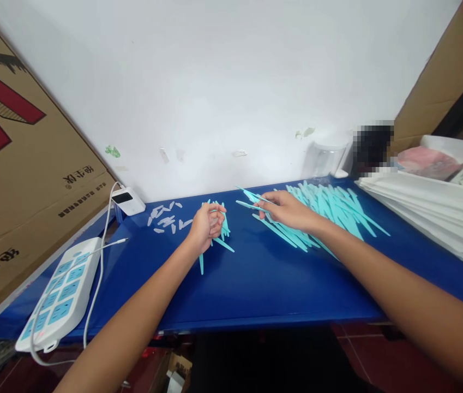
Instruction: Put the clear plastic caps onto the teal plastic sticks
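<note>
My left hand [205,225] is closed around a small bundle of teal plastic sticks [223,226] that fan out past its fingers, resting on the blue table top [256,284]. My right hand [286,210] lies on the left edge of a big pile of teal sticks [329,210], fingers pinched on one or two sticks [251,206] that point left. Several small clear plastic caps [166,221] lie scattered left of my left hand.
A white power strip [61,292] with its cable lies at the table's left end, a white charger [128,201] by the wall. Cardboard [22,180] leans at left. White stacked sheets [431,210] sit at right, a clear container [325,159] at the back.
</note>
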The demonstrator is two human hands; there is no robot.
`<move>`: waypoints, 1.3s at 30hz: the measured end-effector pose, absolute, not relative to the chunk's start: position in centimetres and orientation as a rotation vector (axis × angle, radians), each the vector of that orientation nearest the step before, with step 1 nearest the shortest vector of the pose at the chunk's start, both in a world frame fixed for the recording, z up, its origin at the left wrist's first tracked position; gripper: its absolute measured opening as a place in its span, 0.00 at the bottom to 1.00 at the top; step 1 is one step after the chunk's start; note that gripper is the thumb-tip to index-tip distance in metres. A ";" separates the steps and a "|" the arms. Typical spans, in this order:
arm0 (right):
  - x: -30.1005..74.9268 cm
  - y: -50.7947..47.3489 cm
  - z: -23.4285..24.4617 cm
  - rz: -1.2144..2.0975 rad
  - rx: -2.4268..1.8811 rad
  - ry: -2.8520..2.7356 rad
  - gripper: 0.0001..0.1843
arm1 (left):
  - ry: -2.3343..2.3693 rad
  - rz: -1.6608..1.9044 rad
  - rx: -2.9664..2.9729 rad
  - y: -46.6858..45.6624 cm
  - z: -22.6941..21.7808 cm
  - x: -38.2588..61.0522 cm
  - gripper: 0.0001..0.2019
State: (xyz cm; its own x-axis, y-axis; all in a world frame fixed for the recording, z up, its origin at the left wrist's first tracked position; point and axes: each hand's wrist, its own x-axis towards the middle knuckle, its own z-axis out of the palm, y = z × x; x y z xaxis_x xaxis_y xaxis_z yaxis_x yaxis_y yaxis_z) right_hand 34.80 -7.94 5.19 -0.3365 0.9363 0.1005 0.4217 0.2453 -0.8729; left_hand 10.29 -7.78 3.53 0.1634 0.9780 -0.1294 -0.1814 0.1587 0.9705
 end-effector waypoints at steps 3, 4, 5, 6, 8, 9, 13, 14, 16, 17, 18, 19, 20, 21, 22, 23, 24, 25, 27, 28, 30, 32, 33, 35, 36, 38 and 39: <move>34.7 -7.9 5.1 1.064 -1.214 -1.872 0.23 | 0.876 1.070 0.883 -7.6 4.0 9.7 0.10; 34.6 -7.9 5.1 1.065 -1.214 -1.873 0.23 | 0.856 1.077 0.871 -7.6 4.0 9.7 0.12; 34.6 -7.8 5.0 1.065 -1.217 -1.869 0.22 | 0.851 1.085 0.873 -7.6 4.1 9.8 0.15; 34.6 -7.8 4.9 1.066 -1.219 -1.863 0.21 | 0.857 1.088 0.884 -7.6 4.1 9.9 0.17; 34.6 -7.6 4.8 1.080 -1.221 -1.845 0.20 | 0.876 1.084 0.907 -7.7 4.1 10.2 0.18; 34.7 -7.6 4.8 1.085 -1.224 -1.837 0.19 | 0.881 1.078 0.914 -7.8 4.2 10.3 0.18; 35.0 -7.4 4.9 1.007 -1.299 -1.835 0.19 | 0.877 1.057 0.940 -8.0 4.4 10.5 0.17; 35.1 -7.2 4.8 0.953 -1.323 -1.851 0.18 | 0.881 1.050 0.947 -8.1 4.5 10.4 0.16; 35.3 -6.9 4.6 0.805 -1.368 -1.898 0.17 | 0.898 1.027 0.957 -8.3 4.6 10.3 0.15; 35.5 -6.7 4.5 0.717 -1.393 -1.926 0.17 | 0.911 1.010 0.965 -8.3 4.6 10.3 0.15; 35.6 -6.5 4.3 0.620 -1.423 -1.954 0.16 | 0.926 0.993 0.976 -8.4 4.5 10.2 0.14; 35.8 -6.3 4.1 0.520 -1.460 -1.983 0.16 | 0.941 0.977 0.990 -8.4 4.5 10.2 0.14; 36.0 -6.2 3.8 0.419 -1.502 -2.012 0.17 | 0.953 0.966 1.003 -8.3 4.4 10.2 0.13; 36.2 -6.0 3.7 0.318 -1.545 -2.039 0.17 | 0.961 0.965 1.012 -8.3 4.2 10.1 0.12; 36.4 -5.9 3.5 0.215 -1.585 -2.062 0.17 | 0.965 0.968 1.015 -8.2 4.1 10.1 0.11; 36.5 -5.8 3.4 0.117 -1.616 -2.074 0.17 | 0.965 0.976 1.012 -8.1 4.1 10.0 0.10; 36.7 -5.7 3.4 0.035 -1.638 -2.073 0.17 | 0.963 0.981 1.001 -8.0 4.0 10.0 0.09; 36.8 -5.7 3.5 -0.018 -1.647 -2.059 0.17 | 0.962 0.978 0.985 -7.8 4.0 9.9 0.09; 36.9 -5.7 3.7 0.015 -1.623 -2.003 0.15 | 0.962 0.961 0.938 -7.7 4.0 9.8 0.07; 36.8 -5.8 3.9 0.109 -1.582 -1.978 0.15 | 0.957 0.954 0.912 -7.6 4.0 9.8 0.07; 36.3 -6.1 4.2 0.365 -1.464 -1.942 0.16 | 0.936 0.955 0.872 -7.6 4.1 9.8 0.10; 35.7 -6.5 4.4 0.574 -1.336 -1.931 0.19 | 0.912 0.966 0.867 -7.7 4.2 9.8 0.15; 35.4 -6.7 4.4 0.634 -1.287 -1.934 0.20 | 0.906 0.968 0.877 -7.8 4.2 9.9 0.16; 34.9 -7.0 4.4 0.708 -1.237 -1.935 0.22 | 0.897 0.959 0.921 -8.0 4.3 10.0 0.18; 34.8 -7.2 4.5 0.747 -1.228 -1.929 0.23 | 0.886 0.946 0.954 -8.2 4.3 10.0 0.19; 34.7 -7.4 4.6 0.877 -1.208 -1.885 0.25 | 0.848 0.911 1.037 -8.4 4.3 10.1 0.22; 34.8 -7.5 4.8 0.965 -1.186 -1.849 0.26 | 0.823 0.897 1.085 -8.4 4.3 10.1 0.23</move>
State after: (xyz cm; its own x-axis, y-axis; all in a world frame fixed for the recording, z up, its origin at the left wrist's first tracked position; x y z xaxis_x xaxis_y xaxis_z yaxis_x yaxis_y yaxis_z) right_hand 34.77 -7.51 4.76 -0.3126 0.9334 0.1760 0.3899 0.2950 -0.8723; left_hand 10.07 -8.44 4.27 0.4090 0.9052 -0.1157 -0.1934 0.2099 0.9584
